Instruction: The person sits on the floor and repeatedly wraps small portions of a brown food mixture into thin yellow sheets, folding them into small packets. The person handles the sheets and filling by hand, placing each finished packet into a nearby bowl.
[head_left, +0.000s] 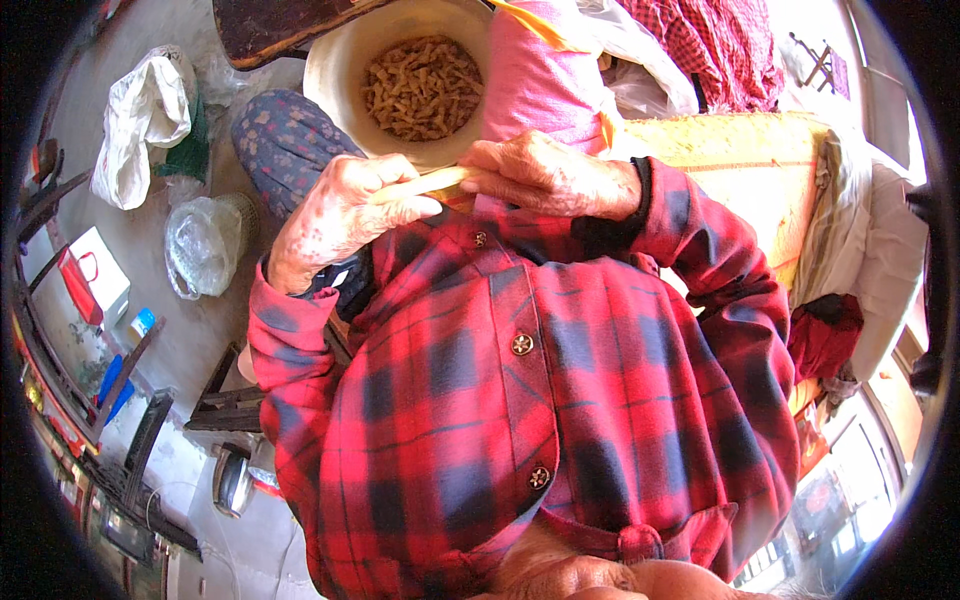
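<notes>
Both hands are raised in front of my chest with a long, pale yellow strip (421, 184) stretched between them. I cannot tell what it is made of. My left hand (337, 206) pinches its left end between thumb and fingers. At the other end, my right hand (544, 176) grips it, its fingers curled and partly hiding the tip. Just beyond the hands stands a cream-coloured bucket (334, 94) between my knees. Light-brown, twisted pieces (424, 88) lie in a heap inside it.
A dark wooden board (277, 26) overhangs the bucket's far left. Left on the floor lie a white sack (139, 127) and a clear plastic bag (202, 244). A red bag (80, 289) leans on a white box (109, 270). A yellow-covered seat (735, 150) is at my right.
</notes>
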